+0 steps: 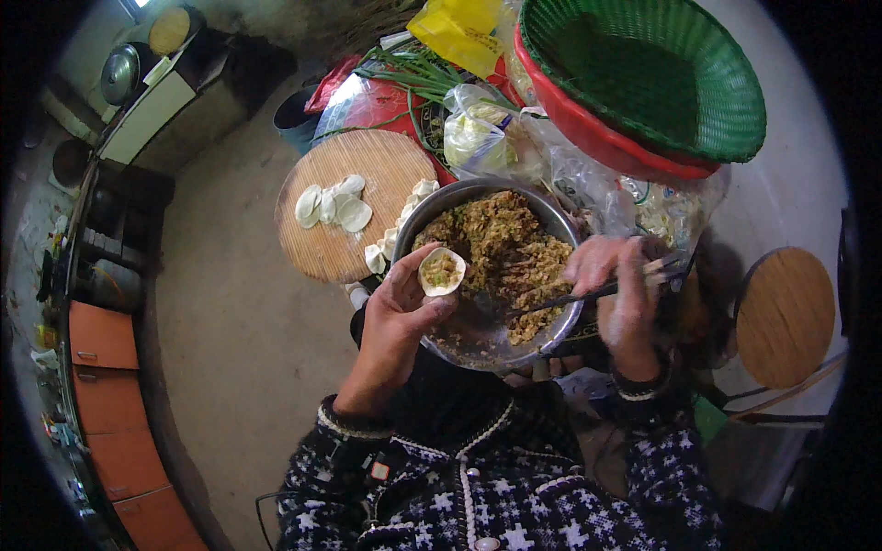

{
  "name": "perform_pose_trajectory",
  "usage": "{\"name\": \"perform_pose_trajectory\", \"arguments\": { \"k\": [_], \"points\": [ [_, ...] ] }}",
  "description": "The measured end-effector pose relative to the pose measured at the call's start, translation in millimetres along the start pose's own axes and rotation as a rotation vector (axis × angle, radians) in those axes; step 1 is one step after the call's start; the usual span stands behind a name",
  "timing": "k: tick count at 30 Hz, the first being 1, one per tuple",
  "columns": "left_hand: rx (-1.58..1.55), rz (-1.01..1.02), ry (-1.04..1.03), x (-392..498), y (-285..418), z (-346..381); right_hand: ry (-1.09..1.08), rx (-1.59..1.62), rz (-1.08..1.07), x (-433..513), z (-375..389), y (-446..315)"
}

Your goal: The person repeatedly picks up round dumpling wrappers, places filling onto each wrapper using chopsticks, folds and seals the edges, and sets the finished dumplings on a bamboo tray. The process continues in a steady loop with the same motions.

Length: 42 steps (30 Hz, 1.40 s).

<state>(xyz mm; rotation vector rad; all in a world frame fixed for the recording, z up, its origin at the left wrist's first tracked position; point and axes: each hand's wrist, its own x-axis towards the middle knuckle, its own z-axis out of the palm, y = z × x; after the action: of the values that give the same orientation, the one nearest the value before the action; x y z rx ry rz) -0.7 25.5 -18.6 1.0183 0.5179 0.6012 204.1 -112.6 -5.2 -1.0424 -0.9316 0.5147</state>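
My left hand [406, 303] holds a round dumpling wrapper [442, 272] with a portion of filling on it, above the near left rim of a steel bowl [569, 330]. The bowl holds chopped filling [499, 241] with greenish bits. At the bowl's right side my right hand [620, 289], slightly blurred, grips dark chopsticks [572, 299] whose tips reach into the filling. On a round wooden board [317, 255] to the left lie several flat wrappers [354, 215], and folded dumplings [375, 258] line its right edge, partly hidden by the bowl.
Behind the bowl are a clear bag of pale leafy vegetable [482, 138], green onions [427, 76] and a yellow plastic bag [458, 34]. A green woven basket [730, 89] sits in a red basin [572, 124] at the back right. A round wooden stool [785, 317] stands at right.
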Motion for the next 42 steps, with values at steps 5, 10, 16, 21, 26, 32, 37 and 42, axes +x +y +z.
{"name": "perform_pose_trajectory", "arguments": {
  "k": [5, 10, 16, 21, 26, 32, 37, 42],
  "points": [
    [0.106, 0.074, 0.037, -4.5, 2.4, 4.1, -0.004, 0.094, 0.183, -6.1, 31.2, 18.8],
    [0.155, 0.099, 0.033, -10.2, 6.9, 7.2, -0.094, -0.061, 0.161, -2.2, 47.1, 29.7],
    [0.071, 0.023, 0.003, -16.0, 11.2, 10.4, -0.275, -0.283, 0.056, 3.6, 46.3, 26.2],
    [0.132, 0.062, 0.027, -17.9, 11.2, 12.3, -0.261, -0.227, 0.061, 2.4, 48.6, 21.7],
    [0.227, 0.112, 0.025, -18.3, 11.8, 12.7, -0.246, -0.247, -0.030, 2.8, 49.5, 24.1],
    [0.131, 0.051, 0.079, -21.7, 13.0, 22.7, -0.233, -0.355, -0.146, -1.1, 52.0, 29.8],
    [0.081, 0.058, 0.113, -21.0, 13.4, 21.9, -0.252, -0.335, -0.144, -2.4, 52.0, 29.6],
    [0.107, 0.117, 0.086, -19.8, 11.9, 19.4, -0.296, -0.309, -0.251, 1.0, 51.4, 28.9]
  ]
}}
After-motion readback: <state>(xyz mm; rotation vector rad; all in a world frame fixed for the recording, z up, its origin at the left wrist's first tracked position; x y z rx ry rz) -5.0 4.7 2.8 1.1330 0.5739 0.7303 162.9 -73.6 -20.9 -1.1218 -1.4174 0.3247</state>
